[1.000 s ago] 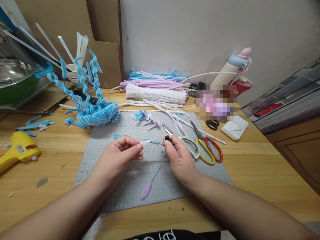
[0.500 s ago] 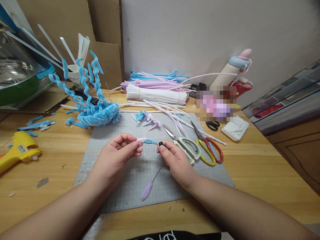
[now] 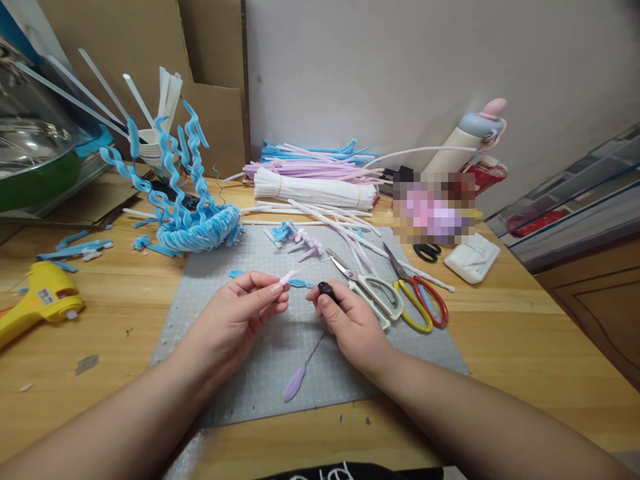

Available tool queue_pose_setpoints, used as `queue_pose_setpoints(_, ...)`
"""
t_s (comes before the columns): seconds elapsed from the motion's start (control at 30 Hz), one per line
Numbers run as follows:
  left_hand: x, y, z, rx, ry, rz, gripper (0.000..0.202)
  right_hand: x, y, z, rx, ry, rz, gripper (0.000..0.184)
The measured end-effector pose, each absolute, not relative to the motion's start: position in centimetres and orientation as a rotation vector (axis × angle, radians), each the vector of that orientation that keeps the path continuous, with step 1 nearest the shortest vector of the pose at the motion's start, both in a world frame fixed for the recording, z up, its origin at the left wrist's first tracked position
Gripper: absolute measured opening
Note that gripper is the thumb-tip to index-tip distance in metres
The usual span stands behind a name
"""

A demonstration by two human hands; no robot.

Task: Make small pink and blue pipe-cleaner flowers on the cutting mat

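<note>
My left hand (image 3: 240,317) pinches a short pink pipe-cleaner piece (image 3: 287,277) between thumb and fingertips, above the grey cutting mat (image 3: 280,360). A small blue pipe-cleaner bit (image 3: 301,283) lies just right of it. My right hand (image 3: 347,320) is closed around a small black object (image 3: 326,289), a few centimetres from the pink piece. A purple leaf-shaped piece on a thin wire (image 3: 296,381) lies on the mat below my hands.
White-handled scissors (image 3: 373,290) and red-yellow scissors (image 3: 417,297) lie right of my right hand. A blue curly pipe-cleaner construction (image 3: 187,200) stands at the mat's far left. Bundles of white, pink and blue pipe cleaners (image 3: 313,183) line the wall. A yellow glue gun (image 3: 37,297) lies far left.
My right hand has slid left and down, away from the scissors. The left hand's pink piece now tilts upward, and the two hands have come slightly closer.
</note>
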State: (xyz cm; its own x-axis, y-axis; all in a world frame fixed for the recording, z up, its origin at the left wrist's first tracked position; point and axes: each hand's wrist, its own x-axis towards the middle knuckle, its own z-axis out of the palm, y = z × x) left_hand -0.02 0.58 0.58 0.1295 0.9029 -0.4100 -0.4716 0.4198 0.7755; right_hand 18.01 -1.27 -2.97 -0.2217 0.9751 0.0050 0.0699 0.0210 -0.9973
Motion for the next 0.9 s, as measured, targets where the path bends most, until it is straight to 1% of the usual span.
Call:
queue_pose_setpoints(0.13, 0.05, 0.46, 0.69, 0.544, 0.958, 1.027, 0.025, 17.85, -1.18, -2.87, -1.131, -1.325, 1.313, 0.023)
queue_pose_setpoints(0.3, -0.14, 0.23, 0.67, 0.568, 0.984, 1.046, 0.022, 17.94, -0.76, -2.95, -1.093, -0.937, 1.242, 0.024)
queue_pose_setpoints(0.43, -0.11, 0.24, 0.54, 0.584, 1.017, 1.056, 0.022, 18.2, -0.49, -2.87, -1.06, -0.857, 1.198, 0.023)
queue_pose_setpoints(0.53, 0.04, 0.33, 0.55, 0.566, 1.033, 1.072, 0.023, 18.09, -0.37, -2.72, -1.053, -0.799, 1.275, 0.023)
queue_pose_setpoints(0.63, 0.1, 0.36, 0.69, 0.555, 1.037, 1.098, 0.024, 17.82, -0.35, -2.67, -1.056, -0.721, 1.408, 0.026)
queue_pose_setpoints(0.77, 0.07, 0.34, 0.8, 0.566, 1.059, 1.101, 0.028, 17.73, -0.55, -2.91, -1.136, -0.77, 1.475, 0.031)
queue_pose_setpoints(0.9, 0.04, 0.38, 0.62, 0.565, 1.051, 1.091, 0.036, 17.98, -0.96, -3.05, -1.202, -1.03, 1.455, 0.038)
